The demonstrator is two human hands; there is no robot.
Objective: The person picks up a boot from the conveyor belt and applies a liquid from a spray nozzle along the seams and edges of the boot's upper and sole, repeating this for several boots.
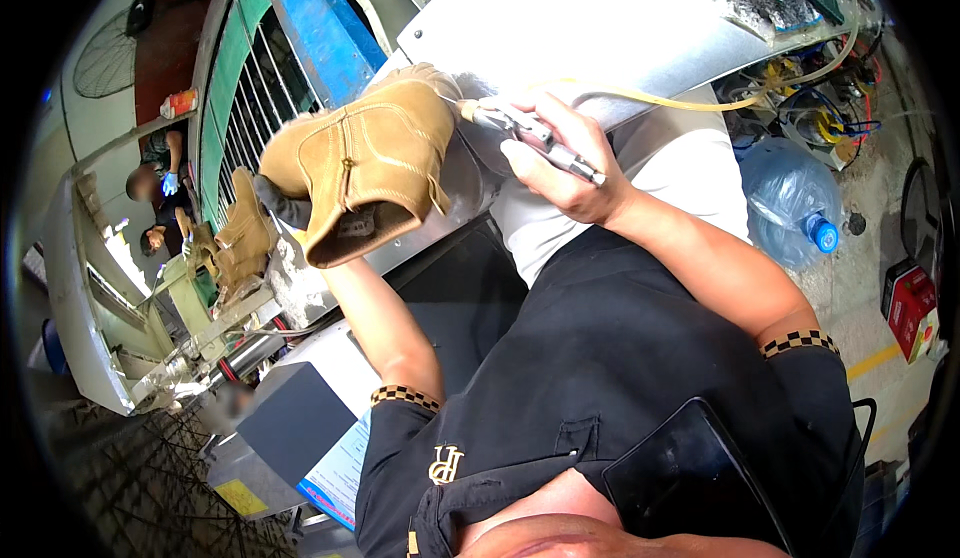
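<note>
Tan suede boot (365, 163) is up in the air, sole toward the grey machine hood (560, 18), shaft opening facing down at the camera. Left hand (283, 201) is inside or behind the boot, dark glove only partly showing, so I can't tell the finger spread; it does carry the boot. Right hand (560, 158) is wrapped tight around a metal air tool (530, 133) with its tip right at the boot's toe end; a yellow hose (690, 101) runs off it to the right.

Progress, my read: work on the toe edge is mid-way, boot not yet set down. Upper looks clean; the worked spot itself is hidden by the tool tip.

Around the boot: a second tan boot (240, 238) on a stand just left and lower, a co-worker (160, 173) further left, a blue water jug (795, 203) well right. Hose slack near the right wrist is the only likely snag.
</note>
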